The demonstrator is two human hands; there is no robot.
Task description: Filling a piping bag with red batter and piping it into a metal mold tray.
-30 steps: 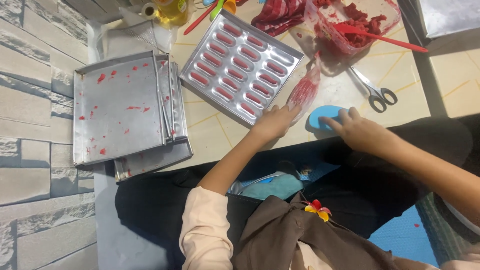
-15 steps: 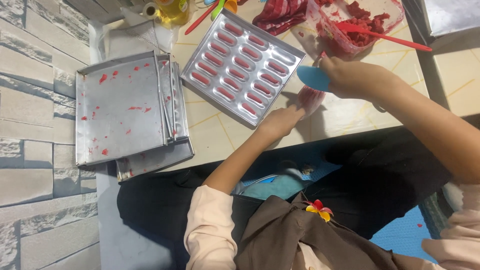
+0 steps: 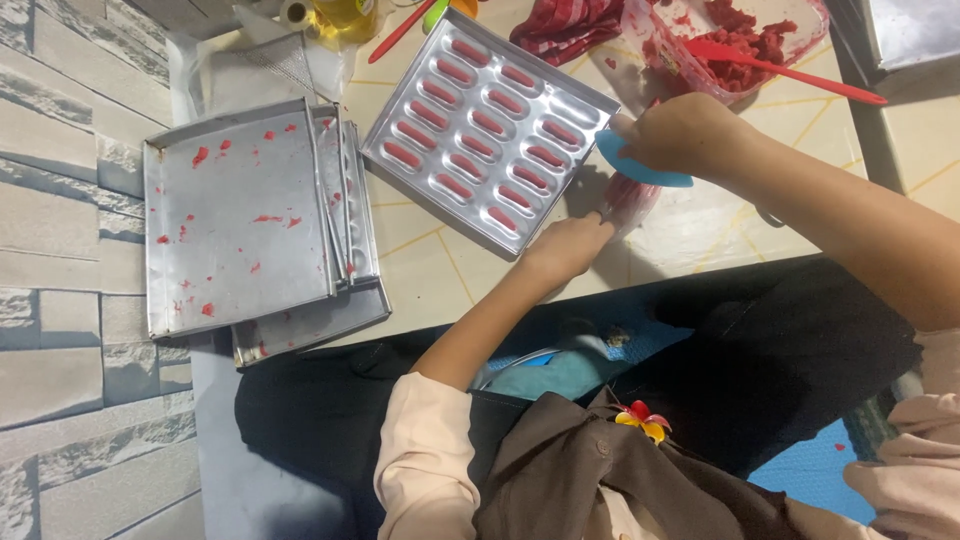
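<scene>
My right hand grips a blue plastic scraper at the right edge of a metal mould tray whose oval pockets hold red batter. My left hand rests just below that tray's near corner and holds the end of a clear piping bag smeared with red batter, which lies on the tiled counter under the scraper.
A stack of flat metal trays spattered with red sits at the counter's left end. At the back stand a clear container of red batter with a red spatula, a red cloth and a yellow bottle.
My right hand lifted the blue scraper from the counter's front edge up to the mould tray's right side. My left hand stayed on the piping bag and shifted slightly left.
</scene>
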